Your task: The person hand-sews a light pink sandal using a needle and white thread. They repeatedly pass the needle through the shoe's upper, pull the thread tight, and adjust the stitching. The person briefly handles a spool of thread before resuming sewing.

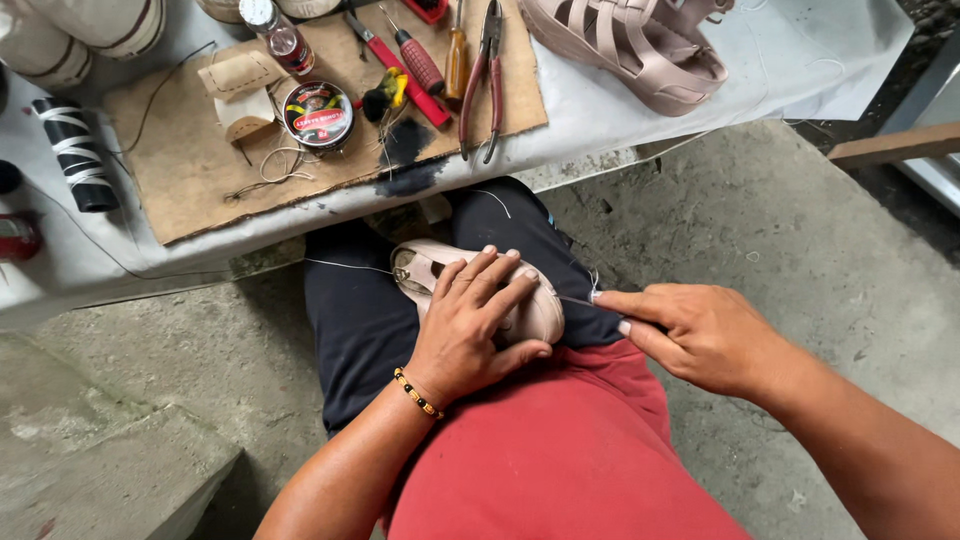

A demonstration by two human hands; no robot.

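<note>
Your left hand lies spread over a pale pink sandal on your lap, fingers curled round its side, pressing it to your thigh. Your right hand pinches a thin needle between thumb and forefinger — its tip meets the sandal's edge. A thread trails left from the sandal — pliers lie on the bench above
</note>
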